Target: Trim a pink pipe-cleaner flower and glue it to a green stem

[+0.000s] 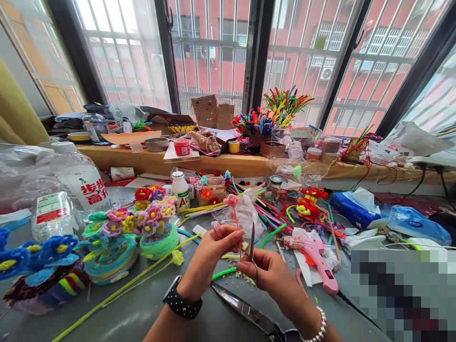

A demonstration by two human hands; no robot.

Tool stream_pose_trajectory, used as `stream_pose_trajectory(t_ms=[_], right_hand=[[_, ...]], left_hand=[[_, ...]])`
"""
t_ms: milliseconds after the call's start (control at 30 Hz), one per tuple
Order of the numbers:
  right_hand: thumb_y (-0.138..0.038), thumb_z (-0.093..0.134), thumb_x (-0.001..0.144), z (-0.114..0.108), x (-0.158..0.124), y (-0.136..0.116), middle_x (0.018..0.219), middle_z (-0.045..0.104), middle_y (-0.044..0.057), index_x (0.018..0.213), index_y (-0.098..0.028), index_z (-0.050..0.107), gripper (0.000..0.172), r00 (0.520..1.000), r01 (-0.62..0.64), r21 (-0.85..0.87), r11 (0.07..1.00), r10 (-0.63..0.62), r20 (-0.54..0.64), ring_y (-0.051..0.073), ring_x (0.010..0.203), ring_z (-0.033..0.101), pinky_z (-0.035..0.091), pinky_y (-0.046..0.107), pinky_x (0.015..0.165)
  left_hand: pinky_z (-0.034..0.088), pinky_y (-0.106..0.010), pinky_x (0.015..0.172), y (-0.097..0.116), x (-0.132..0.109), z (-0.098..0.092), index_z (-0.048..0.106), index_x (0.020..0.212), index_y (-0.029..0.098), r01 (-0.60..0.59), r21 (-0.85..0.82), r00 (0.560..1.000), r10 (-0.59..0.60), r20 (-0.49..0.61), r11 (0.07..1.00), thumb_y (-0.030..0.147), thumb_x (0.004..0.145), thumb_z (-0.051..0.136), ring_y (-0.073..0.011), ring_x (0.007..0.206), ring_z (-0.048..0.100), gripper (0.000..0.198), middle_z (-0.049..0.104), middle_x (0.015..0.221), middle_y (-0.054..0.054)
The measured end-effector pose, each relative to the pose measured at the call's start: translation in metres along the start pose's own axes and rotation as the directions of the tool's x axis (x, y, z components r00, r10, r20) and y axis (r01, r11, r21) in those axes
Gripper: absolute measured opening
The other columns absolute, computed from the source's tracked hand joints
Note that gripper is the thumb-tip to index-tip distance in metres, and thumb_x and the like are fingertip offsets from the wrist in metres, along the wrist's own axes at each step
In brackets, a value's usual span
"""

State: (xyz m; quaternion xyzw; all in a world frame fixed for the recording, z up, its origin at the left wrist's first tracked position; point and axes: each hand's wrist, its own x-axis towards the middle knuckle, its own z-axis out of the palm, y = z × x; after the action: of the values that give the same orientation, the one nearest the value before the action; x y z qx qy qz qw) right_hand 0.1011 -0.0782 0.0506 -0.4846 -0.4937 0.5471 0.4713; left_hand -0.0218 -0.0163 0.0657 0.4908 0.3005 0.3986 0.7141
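2 hands meet above the grey table (131, 313), nearly fingertip to fingertip, probably so that fine work stays close and well in view. The left hand (208, 256) has its thumb and fingers drawn narrow on a thin stem (237, 223), a grip that seems chosen to steady something so slight. At the upper end of that stem sits a pink flower (231, 200), clear of the fingers, perhaps so its soft petals are not crushed. A small fuzzy pink piece (217, 228) shows by another finger of the same hand; whether it is worn or tucked there cannot be told.

The right hand (272, 273) holds small scissors (252, 242), its fingers curled about the handles and the tip pointing up beside the stem, which likely keeps the metal off the tabletop. How far the blades are parted cannot be made out.

Large shears (245, 308) lie below the hands, perhaps too bulky for such thin material. To the right, a pink glue gun (313, 251) rests over white paper (302, 268), possibly to catch drips. Behind, loose fuzzy sticks (265, 221) lie spread within reach, while flower-topped mint pot (158, 244) and its neighbours stand at the left, away from the cutting.
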Motion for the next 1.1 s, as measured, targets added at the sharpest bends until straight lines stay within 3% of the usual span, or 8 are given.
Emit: stream_pose_trajectory(t_ms=[200, 400, 533, 633, 833, 933, 1100], right_hand=[[-0.047, 0.061, 0.063, -0.001, 0.001, 0.002, 0.052, 0.029, -0.007, 0.067, -0.012, 0.051, 0.036, 1.0, 0.024, 0.06, 0.998, -0.025, 0.015, 0.005, 0.045, 0.017, 0.012, 0.021, 0.04], [-0.065, 0.044, 0.065, -0.002, 0.004, 0.009, 0.046, 0.03, -0.007, 0.062, -0.013, 0.049, 0.053, 0.998, 0.059, -0.022, 0.998, -0.058, 0.039, 0.005, 0.041, 0.022, 0.016, 0.019, 0.038], [-0.074, 0.022, 0.065, -0.001, 0.001, 0.014, 0.05, 0.042, -0.002, 0.07, -0.011, 0.053, 0.07, 0.97, 0.18, -0.161, 0.97, -0.148, 0.192, 0.007, 0.043, 0.031, 0.025, 0.019, 0.041], [-0.072, 0.01, 0.067, 0.001, -0.004, 0.012, 0.056, 0.046, 0.0, 0.077, -0.011, 0.056, 0.077, 0.939, 0.223, -0.263, 0.939, -0.134, 0.316, 0.009, 0.049, 0.038, 0.03, 0.02, 0.046], [-0.075, 0.011, 0.064, 0.003, -0.009, 0.005, 0.06, 0.046, 0.0, 0.078, -0.012, 0.058, 0.08, 0.891, 0.282, -0.326, 0.902, -0.121, 0.437, 0.011, 0.054, 0.043, 0.032, 0.021, 0.049], [-0.074, 0.011, 0.065, 0.005, -0.009, 0.006, 0.06, 0.046, 0.0, 0.075, -0.012, 0.057, 0.078, 0.883, 0.303, -0.31, 0.901, -0.143, 0.446, 0.011, 0.054, 0.042, 0.032, 0.02, 0.048], [-0.074, 0.016, 0.066, 0.009, -0.008, 0.012, 0.054, 0.043, -0.001, 0.066, -0.012, 0.055, 0.074, 0.91, 0.256, -0.257, 0.932, -0.142, 0.39, 0.009, 0.049, 0.039, 0.03, 0.019, 0.045]], left_hand=[[0.031, -0.014, 0.044, -0.004, 0.002, 0.0, 0.057, 0.061, 0.013, 0.022, -0.14, 1.0, -0.021, 0.005, 0.99, 0.022, 0.066, 0.063, -0.0042, 0.047, 0.042, 0.011, 0.05, 0.051, 0.004], [0.034, -0.015, 0.046, 0.002, 0.001, 0.002, 0.06, 0.063, 0.013, -0.068, -0.127, 0.992, 0.053, -0.119, 0.99, 0.021, 0.062, 0.066, -0.0049, 0.048, 0.044, 0.01, 0.053, 0.052, 0.003], [0.035, -0.014, 0.046, 0.005, 0.001, -0.001, 0.061, 0.063, 0.012, -0.112, -0.136, 0.984, 0.091, -0.151, 0.984, 0.021, 0.061, 0.067, -0.0043, 0.049, 0.044, 0.011, 0.053, 0.053, 0.002], [0.035, -0.013, 0.046, 0.006, 0.002, -0.003, 0.062, 0.064, 0.012, -0.142, -0.149, 0.979, 0.117, -0.164, 0.979, 0.021, 0.06, 0.067, -0.004, 0.05, 0.045, 0.011, 0.054, 0.054, 0.002], [0.037, -0.012, 0.047, 0.005, 0.001, -0.003, 0.062, 0.063, 0.013, -0.149, -0.175, 0.976, 0.115, -0.187, 0.973, 0.019, 0.06, 0.068, -0.0042, 0.05, 0.047, 0.008, 0.055, 0.055, 0.003], [0.039, -0.012, 0.049, 0.005, 0.001, -0.003, 0.063, 0.063, 0.014, -0.151, -0.195, 0.972, 0.109, -0.208, 0.969, 0.018, 0.06, 0.068, -0.0042, 0.052, 0.049, 0.008, 0.056, 0.058, 0.003], [0.041, -0.012, 0.05, 0.004, 0.001, -0.003, 0.063, 0.065, 0.014, -0.159, -0.214, 0.966, 0.107, -0.236, 0.964, 0.019, 0.059, 0.068, -0.0044, 0.052, 0.051, 0.009, 0.057, 0.059, 0.003]])
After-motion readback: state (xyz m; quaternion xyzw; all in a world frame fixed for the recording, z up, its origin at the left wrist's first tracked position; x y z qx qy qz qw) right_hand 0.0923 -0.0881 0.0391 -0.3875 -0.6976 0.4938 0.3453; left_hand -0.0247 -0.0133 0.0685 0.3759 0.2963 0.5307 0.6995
